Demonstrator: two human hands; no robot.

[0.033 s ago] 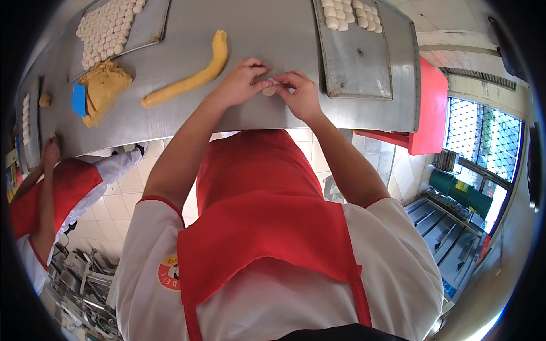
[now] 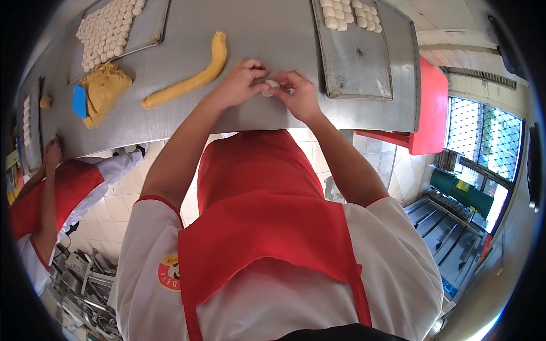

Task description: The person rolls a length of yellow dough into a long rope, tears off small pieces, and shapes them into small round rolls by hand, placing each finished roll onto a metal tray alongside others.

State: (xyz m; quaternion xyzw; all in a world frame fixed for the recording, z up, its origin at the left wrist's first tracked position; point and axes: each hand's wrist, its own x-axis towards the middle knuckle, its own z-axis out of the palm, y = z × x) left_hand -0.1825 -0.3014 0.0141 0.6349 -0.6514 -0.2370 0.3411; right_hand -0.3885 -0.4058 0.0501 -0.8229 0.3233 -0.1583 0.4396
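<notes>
Yellow dough rope (image 2: 196, 79), on steel table (image 2: 267, 28). Left hand (image 2: 242, 82): fingers curled, thumb at next item, grip unclear. Small white dough piece (image 2: 272, 84), between hands: probably light, soft, tearable; hold by edge. Right hand (image 2: 298, 94): fingertips pinching it.

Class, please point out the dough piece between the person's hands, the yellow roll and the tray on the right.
Dough piece (image 2: 273, 84): head view, on its pale upper surface.
Yellow roll (image 2: 197, 78): head view, midway along its length.
Tray (image 2: 359, 71): head view, on its bare base.
</notes>
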